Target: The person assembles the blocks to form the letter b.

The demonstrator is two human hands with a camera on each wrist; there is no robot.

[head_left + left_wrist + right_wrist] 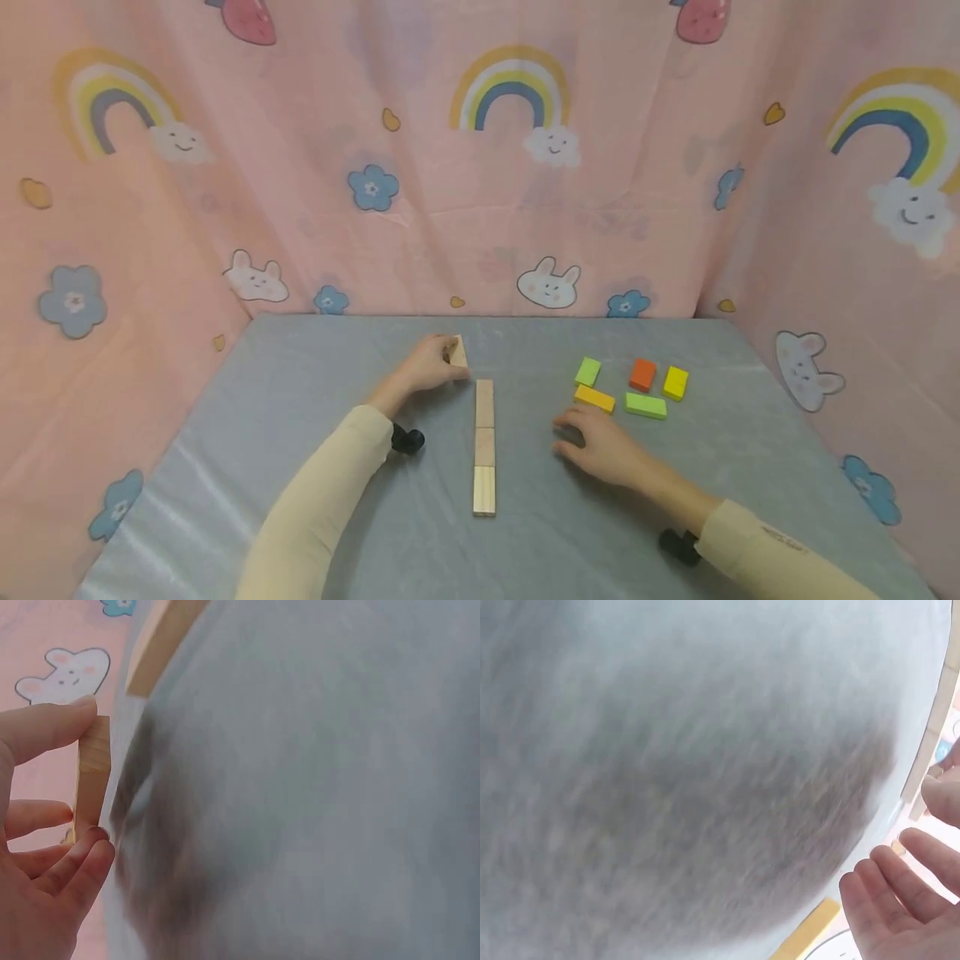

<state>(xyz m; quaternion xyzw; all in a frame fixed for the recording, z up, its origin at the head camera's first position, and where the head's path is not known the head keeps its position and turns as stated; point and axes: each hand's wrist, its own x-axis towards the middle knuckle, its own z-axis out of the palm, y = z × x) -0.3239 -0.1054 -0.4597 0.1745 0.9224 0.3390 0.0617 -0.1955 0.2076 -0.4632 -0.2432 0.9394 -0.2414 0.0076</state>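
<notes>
Between its thumb and fingers, my left hand [432, 364] pinches a plain wooden block [458, 354], just beyond the far end of a row of wooden blocks [484, 447]. The left wrist view shows the held block [94, 776] at close range, thumb at one end and fingers at the other. The three blocks of the row lie end to end in a straight line. My right hand [600, 446] holds nothing; its fingers are loosely bent, close to an orange block [595, 398]. In the right wrist view the same orange block [807, 930] shows at the bottom edge.
Right of the row lie two light green blocks [646, 406], a red-orange block [642, 375] and a yellow block [675, 383]. A grey cloth [300, 400] covers the table. Pink printed curtains [420, 242] stand behind and at both sides.
</notes>
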